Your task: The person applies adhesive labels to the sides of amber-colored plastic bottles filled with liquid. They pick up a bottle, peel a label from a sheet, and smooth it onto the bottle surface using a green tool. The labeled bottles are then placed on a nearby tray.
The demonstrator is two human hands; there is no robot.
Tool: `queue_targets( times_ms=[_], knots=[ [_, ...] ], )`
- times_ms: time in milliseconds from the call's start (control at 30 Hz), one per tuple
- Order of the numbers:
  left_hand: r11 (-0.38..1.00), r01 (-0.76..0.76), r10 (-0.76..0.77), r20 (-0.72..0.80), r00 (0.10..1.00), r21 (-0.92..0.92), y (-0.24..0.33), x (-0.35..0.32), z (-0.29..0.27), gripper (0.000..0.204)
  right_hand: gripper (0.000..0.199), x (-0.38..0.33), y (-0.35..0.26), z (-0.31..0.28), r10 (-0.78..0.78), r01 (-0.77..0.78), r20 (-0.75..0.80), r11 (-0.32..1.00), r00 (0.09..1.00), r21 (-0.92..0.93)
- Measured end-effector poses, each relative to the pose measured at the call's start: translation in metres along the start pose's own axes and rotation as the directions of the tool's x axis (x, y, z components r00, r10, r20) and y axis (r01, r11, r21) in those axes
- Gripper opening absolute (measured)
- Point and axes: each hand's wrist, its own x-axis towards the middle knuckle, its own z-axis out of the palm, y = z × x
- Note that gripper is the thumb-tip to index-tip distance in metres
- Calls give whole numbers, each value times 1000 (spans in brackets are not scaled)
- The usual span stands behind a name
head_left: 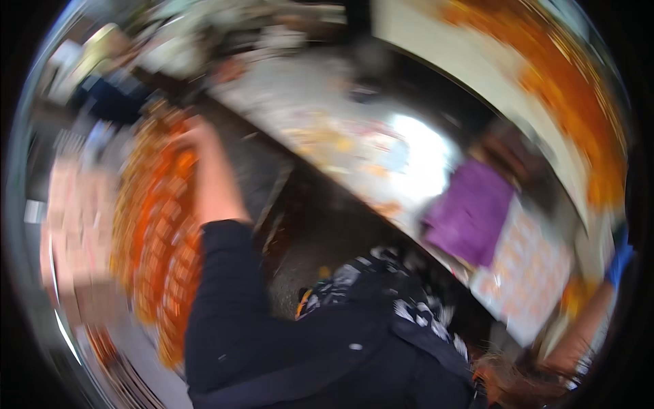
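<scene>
My left arm, in a dark sleeve, reaches up and to the left. At its end my left hand (193,133) is closed at the top of a bunch of orange and yellow flower garlands (160,232). The strands hang down in long rows beside my forearm. Motion blur smears the fingers and the single flowers. My right hand does not show in the picture.
A pale work table (320,102) crosses the view, with a folded purple cloth (470,211) and a patterned sheet (524,273). Orange material (545,75) lies at the upper right. Another person's blue-gloved hand (618,262) is at the right. Pinkish stacked boxes (78,218) stand left.
</scene>
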Motion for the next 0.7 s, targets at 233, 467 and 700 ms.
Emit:
queue_targets(
  times_ms=[233, 467, 700],
  knots=[
    [988, -132, 148, 232, 962, -84, -33, 20, 56, 74, 24, -178, -2, -51, 170, -267, 382, 939, 908, 218],
    [937, -182, 285, 353, 891, -297, 29, -2, 26, 70, 20, -329, 4, -54, 414, -390, 151, 906, 898, -164],
    [844, -193, 410, 370, 834, -500, 78, 14, -43, 67, 50, -359, 11, -53, 958, -839, 271, -74, 90, 539]
  ],
)
